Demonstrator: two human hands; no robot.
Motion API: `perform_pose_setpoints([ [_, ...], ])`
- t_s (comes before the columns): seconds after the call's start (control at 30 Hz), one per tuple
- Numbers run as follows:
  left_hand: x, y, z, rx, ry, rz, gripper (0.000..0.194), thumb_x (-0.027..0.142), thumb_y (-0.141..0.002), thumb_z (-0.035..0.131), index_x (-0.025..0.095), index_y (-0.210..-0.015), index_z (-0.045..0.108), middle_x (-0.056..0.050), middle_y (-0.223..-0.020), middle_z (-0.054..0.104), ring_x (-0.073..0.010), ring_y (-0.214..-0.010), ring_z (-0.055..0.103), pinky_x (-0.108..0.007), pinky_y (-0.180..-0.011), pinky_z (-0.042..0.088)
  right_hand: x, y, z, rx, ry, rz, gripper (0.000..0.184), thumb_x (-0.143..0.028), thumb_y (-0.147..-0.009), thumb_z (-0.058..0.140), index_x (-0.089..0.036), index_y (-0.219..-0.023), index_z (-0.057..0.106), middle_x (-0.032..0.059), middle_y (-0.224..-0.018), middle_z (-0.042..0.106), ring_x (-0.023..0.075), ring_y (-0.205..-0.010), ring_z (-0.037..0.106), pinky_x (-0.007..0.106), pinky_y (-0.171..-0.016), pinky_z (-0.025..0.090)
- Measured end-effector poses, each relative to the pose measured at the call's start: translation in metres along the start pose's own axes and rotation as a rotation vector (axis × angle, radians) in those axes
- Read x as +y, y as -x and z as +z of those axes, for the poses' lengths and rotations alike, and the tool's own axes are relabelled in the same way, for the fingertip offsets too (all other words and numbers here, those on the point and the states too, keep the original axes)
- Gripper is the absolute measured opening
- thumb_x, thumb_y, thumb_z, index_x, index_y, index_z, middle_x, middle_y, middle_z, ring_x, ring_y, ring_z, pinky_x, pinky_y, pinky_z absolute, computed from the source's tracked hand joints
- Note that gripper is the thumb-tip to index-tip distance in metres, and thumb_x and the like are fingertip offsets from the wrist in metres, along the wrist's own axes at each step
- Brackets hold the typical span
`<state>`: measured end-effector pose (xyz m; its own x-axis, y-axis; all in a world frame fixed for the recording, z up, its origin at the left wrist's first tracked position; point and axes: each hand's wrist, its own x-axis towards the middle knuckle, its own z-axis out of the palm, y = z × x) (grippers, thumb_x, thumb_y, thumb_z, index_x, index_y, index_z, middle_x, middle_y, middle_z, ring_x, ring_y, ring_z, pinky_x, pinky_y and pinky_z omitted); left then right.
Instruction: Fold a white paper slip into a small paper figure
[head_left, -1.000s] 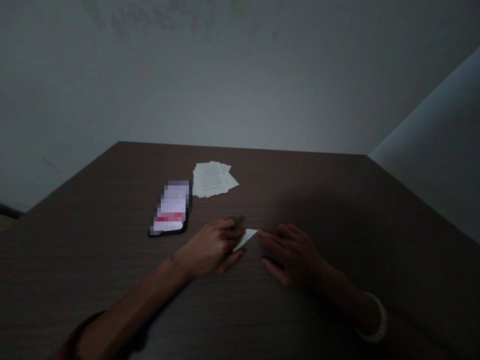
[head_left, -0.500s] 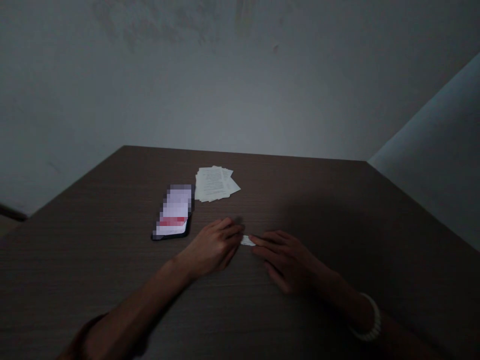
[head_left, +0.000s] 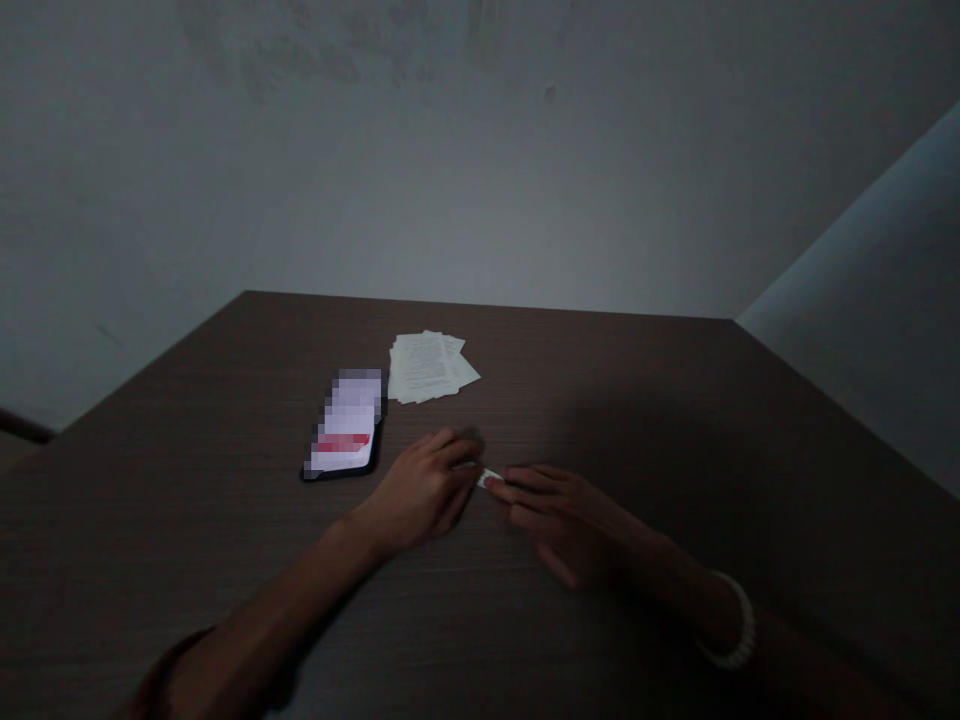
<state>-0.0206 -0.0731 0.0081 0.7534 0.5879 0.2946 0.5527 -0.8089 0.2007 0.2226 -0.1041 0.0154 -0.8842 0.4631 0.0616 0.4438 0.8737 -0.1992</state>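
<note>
A small white folded piece of paper (head_left: 490, 477) lies between my hands, mostly covered by fingers. My left hand (head_left: 431, 490) is closed on its left end, with the fingers curled over and the thumb beneath. From the other side my right hand (head_left: 562, 515) grips the right end between its fingertips, its index finger against the paper. The right thumb is partly in shadow. On that wrist sits a pale beaded bracelet (head_left: 742, 625). How the paper is folded is too small to make out.
A loose stack of printed white paper sheets (head_left: 427, 368) lies beyond my left hand on the brown wooden table (head_left: 600, 350). Left of it rests a smartphone (head_left: 346, 420) with a lit, blurred screen. A grey wall (head_left: 480, 200) rises behind the table's far edge.
The paper was a pointed triangle with my right fingertips at its tip; now only a small narrow bit shows. My right fingers have moved left along it, close to my left hand.
</note>
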Motion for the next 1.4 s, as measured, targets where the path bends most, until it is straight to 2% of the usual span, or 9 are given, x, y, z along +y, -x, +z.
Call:
perform_pose_setpoints([
  [0.1, 0.001, -0.001, -0.002, 0.003, 0.021, -0.016, 0.019, 0.016, -0.092, 0.05, 0.016, -0.091, 0.069, -0.01, -0.109, 0.062, -0.0231, -0.096, 0.053, -0.037, -0.08, 0.047, -0.001, 0.0, -0.001, -0.006, -0.029, -0.002, 0.04, -0.012, -0.082, 0.05, -0.011, -0.121, 0.057, 0.0129, -0.15, 0.041, 0.0224, -0.141, 0.031, 0.039, -0.115, 0.032],
  [0.23, 0.002, -0.002, -0.004, -0.012, 0.044, -0.038, 0.021, 0.017, -0.092, 0.049, 0.017, -0.092, 0.07, -0.009, -0.109, 0.061, -0.0233, -0.096, 0.052, -0.037, -0.08, 0.046, -0.003, -0.001, -0.002, -0.001, -0.07, 0.016, 0.038, -0.012, -0.077, 0.052, -0.009, -0.114, 0.059, 0.0155, -0.148, 0.043, 0.0238, -0.141, 0.033, 0.037, -0.116, 0.032],
  [0.47, 0.0, -0.002, -0.002, 0.008, 0.085, -0.044, 0.024, 0.019, -0.095, 0.047, 0.017, -0.093, 0.07, -0.009, -0.107, 0.061, -0.0225, -0.093, 0.051, -0.037, -0.079, 0.046, -0.005, -0.004, 0.003, 0.048, -0.101, 0.039, 0.036, -0.014, -0.075, 0.054, -0.01, -0.11, 0.058, 0.0184, -0.145, 0.046, 0.0272, -0.137, 0.038, 0.041, -0.114, 0.035],
  [0.6, 0.0, 0.001, 0.0, 0.023, 0.04, -0.033, 0.023, 0.019, -0.094, 0.047, 0.017, -0.098, 0.07, -0.01, -0.109, 0.061, -0.0238, -0.096, 0.052, -0.039, -0.081, 0.046, -0.007, -0.005, 0.004, 0.096, -0.119, 0.05, 0.031, -0.014, -0.076, 0.053, -0.01, -0.106, 0.059, 0.0176, -0.142, 0.049, 0.0267, -0.135, 0.041, 0.039, -0.114, 0.035],
  [0.73, 0.002, 0.001, -0.003, -0.017, -0.043, -0.041, 0.022, 0.021, -0.092, 0.05, 0.018, -0.102, 0.07, -0.011, -0.113, 0.058, -0.0264, -0.098, 0.05, -0.041, -0.081, 0.045, -0.008, -0.005, 0.005, 0.124, -0.129, 0.046, 0.029, -0.014, -0.077, 0.052, -0.01, -0.105, 0.059, 0.0172, -0.141, 0.051, 0.027, -0.135, 0.041, 0.039, -0.113, 0.036],
  [0.93, 0.004, -0.001, -0.008, -0.046, -0.082, -0.066, 0.021, 0.024, -0.09, 0.052, 0.021, -0.1, 0.071, -0.011, -0.109, 0.058, -0.0266, -0.097, 0.05, -0.041, -0.08, 0.044, -0.011, -0.005, 0.008, 0.148, -0.142, 0.09, 0.031, -0.015, -0.078, 0.053, -0.009, -0.108, 0.059, 0.0173, -0.142, 0.05, 0.0272, -0.134, 0.042, 0.039, -0.113, 0.036],
  [1.2, -0.001, 0.003, -0.002, 0.03, -0.024, 0.085, 0.023, 0.018, -0.093, 0.047, 0.017, -0.102, 0.068, -0.008, -0.102, 0.069, -0.024, -0.093, 0.056, -0.038, -0.078, 0.043, -0.011, -0.004, 0.009, 0.163, -0.159, 0.09, 0.032, -0.017, -0.077, 0.053, -0.009, -0.107, 0.059, 0.0166, -0.136, 0.055, 0.0273, -0.131, 0.045, 0.039, -0.113, 0.037],
  [1.4, -0.006, 0.003, 0.002, 0.042, 0.073, 0.133, 0.026, 0.013, -0.091, 0.047, 0.016, -0.109, 0.066, -0.007, -0.106, 0.071, -0.0246, -0.096, 0.057, -0.039, -0.081, 0.045, -0.01, -0.003, 0.01, 0.179, -0.179, 0.101, 0.032, -0.018, -0.077, 0.054, -0.009, -0.108, 0.059, 0.0169, -0.134, 0.056, 0.027, -0.13, 0.046, 0.039, -0.111, 0.038],
])
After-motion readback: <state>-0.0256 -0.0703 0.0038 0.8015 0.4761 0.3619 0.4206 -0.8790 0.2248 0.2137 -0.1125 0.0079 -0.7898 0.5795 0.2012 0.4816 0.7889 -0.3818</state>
